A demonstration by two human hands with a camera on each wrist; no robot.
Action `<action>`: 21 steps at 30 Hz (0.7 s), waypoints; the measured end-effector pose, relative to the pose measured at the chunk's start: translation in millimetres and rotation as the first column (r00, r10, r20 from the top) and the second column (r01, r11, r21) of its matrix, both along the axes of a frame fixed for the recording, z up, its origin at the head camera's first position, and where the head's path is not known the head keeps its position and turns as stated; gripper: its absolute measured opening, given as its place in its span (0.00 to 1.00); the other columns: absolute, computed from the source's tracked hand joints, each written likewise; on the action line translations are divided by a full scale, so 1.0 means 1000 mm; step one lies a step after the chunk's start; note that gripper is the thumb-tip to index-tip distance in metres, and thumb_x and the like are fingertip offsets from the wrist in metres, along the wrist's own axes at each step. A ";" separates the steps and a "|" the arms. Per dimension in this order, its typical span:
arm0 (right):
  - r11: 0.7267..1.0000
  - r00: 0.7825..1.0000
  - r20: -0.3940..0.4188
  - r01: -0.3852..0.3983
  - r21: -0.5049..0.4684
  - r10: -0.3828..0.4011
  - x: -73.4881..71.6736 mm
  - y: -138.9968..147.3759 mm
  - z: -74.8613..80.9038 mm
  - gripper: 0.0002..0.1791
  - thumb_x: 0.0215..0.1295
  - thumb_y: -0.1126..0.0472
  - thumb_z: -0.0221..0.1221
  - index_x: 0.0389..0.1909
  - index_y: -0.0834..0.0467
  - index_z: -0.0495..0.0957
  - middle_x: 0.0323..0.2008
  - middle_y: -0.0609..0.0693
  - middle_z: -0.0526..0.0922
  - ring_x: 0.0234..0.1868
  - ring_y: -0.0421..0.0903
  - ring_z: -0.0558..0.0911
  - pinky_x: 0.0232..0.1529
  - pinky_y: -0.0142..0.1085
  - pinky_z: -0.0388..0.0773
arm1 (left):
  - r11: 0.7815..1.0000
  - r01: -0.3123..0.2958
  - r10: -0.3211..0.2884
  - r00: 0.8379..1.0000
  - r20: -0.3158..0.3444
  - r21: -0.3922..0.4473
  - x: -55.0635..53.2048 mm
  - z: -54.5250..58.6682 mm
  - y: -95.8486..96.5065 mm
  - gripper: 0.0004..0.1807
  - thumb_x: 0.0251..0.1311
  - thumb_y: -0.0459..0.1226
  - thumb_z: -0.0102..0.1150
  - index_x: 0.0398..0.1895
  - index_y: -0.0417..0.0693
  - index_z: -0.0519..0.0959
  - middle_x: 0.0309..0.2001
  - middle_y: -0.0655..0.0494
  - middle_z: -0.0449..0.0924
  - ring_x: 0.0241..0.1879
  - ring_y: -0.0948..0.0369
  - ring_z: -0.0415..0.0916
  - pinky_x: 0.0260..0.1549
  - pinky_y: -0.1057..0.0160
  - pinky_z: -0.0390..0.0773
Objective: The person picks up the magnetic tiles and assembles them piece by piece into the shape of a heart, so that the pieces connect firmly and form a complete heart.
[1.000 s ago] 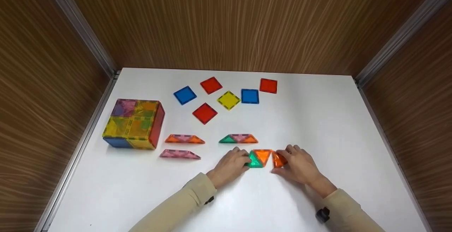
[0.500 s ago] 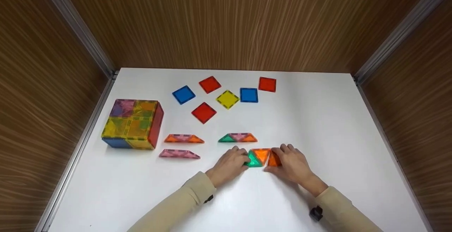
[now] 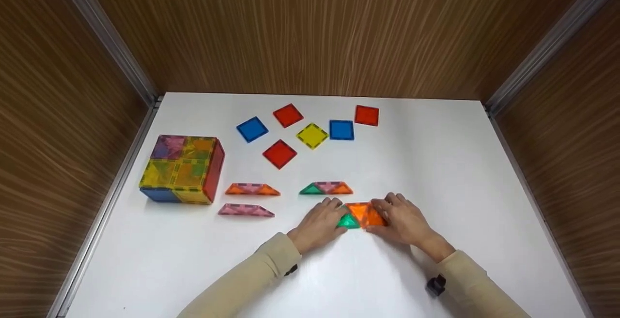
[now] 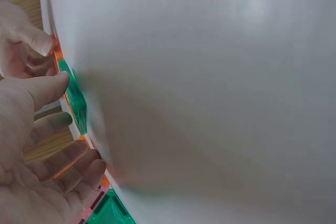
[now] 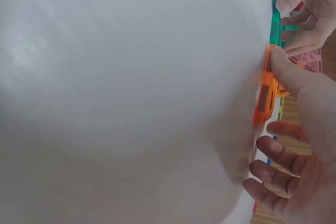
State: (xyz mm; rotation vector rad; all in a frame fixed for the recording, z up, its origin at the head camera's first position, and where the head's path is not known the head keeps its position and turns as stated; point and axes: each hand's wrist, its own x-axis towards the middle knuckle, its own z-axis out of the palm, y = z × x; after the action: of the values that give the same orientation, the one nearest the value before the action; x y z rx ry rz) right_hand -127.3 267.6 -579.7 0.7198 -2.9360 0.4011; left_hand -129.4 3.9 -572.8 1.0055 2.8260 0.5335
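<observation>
dark wood-grain panels (image 3: 310, 32) enclose a white rectangular table (image 3: 460, 173) at the back and both sides. a box-shaped block of multicoloured translucent tiles (image 3: 181, 170) sits at the table's left. the left hand (image 3: 317, 226) and right hand (image 3: 404, 221) are at the near centre, facing each other.

three trapezoid strips are placed apart: an orange-and-pink translucent strip (image 3: 253, 189) and an all-pink translucent strip (image 3: 246, 210) right of the block, and a green-pink-orange translucent strip (image 3: 326, 189) just beyond the left hand. toward the far edge lie square translucent tiles: three red, two blue and one yellow (image 3: 312, 136).

between the hands, a green translucent triangle tile (image 3: 348, 221), an inverted orange translucent triangle tile (image 3: 358, 210) and a second orange translucent triangle tile (image 3: 374, 217) form a row, edges meeting. left grip: narrowed to tile size, thumb and fingers hold the green tile's outer side. right grip: similarly narrowed, thumb at the second orange tile's near edge, curved fingers at its far side. the row's tilt cannot be determined.
</observation>
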 end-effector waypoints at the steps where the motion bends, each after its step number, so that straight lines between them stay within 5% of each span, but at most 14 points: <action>1: 1.000 1.000 0.002 -0.008 -0.002 0.008 0.000 0.000 0.000 0.36 0.54 0.39 0.78 0.57 0.57 0.85 0.37 0.50 0.79 0.36 0.43 0.71 0.33 0.31 0.68 | 1.000 0.005 -0.005 1.000 -0.009 -0.005 0.000 0.000 0.001 0.22 0.70 0.47 0.68 0.62 0.50 0.81 0.59 0.52 0.80 0.52 0.56 0.75 0.56 0.60 0.81; 8: 0.999 0.998 0.050 -0.025 -0.030 0.027 0.001 -0.009 -0.001 0.32 0.58 0.43 0.77 0.55 0.60 0.84 0.40 0.51 0.80 0.38 0.43 0.71 0.37 0.32 0.68 | 0.997 0.038 -0.043 0.996 -0.073 -0.068 0.000 0.001 0.002 0.21 0.71 0.48 0.67 0.59 0.46 0.81 0.56 0.49 0.79 0.52 0.56 0.74 0.56 0.62 0.80; 15: 0.996 0.992 0.129 0.004 -0.084 0.007 0.004 -0.019 0.001 0.33 0.57 0.45 0.78 0.56 0.60 0.80 0.43 0.51 0.82 0.42 0.43 0.75 0.44 0.37 0.80 | 0.999 0.005 -0.004 1.000 0.027 -0.038 0.002 0.003 -0.003 0.31 0.68 0.46 0.70 0.72 0.51 0.75 0.60 0.50 0.74 0.57 0.57 0.73 0.64 0.63 0.79; 21: 0.977 0.970 0.242 0.061 -0.205 -0.010 0.005 -0.024 0.005 0.29 0.58 0.50 0.78 0.54 0.59 0.77 0.37 0.48 0.81 0.36 0.41 0.74 0.37 0.33 0.77 | 0.999 -0.030 0.026 0.995 0.101 0.040 0.006 0.004 -0.010 0.34 0.66 0.43 0.72 0.74 0.51 0.73 0.64 0.49 0.70 0.61 0.56 0.74 0.67 0.61 0.79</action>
State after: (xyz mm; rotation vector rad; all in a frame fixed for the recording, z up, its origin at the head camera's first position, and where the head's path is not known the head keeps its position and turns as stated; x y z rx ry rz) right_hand -122.6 243.2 -574.9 0.6285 -3.0534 0.8375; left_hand -122.9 -5.7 -569.1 0.9198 2.7556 0.6298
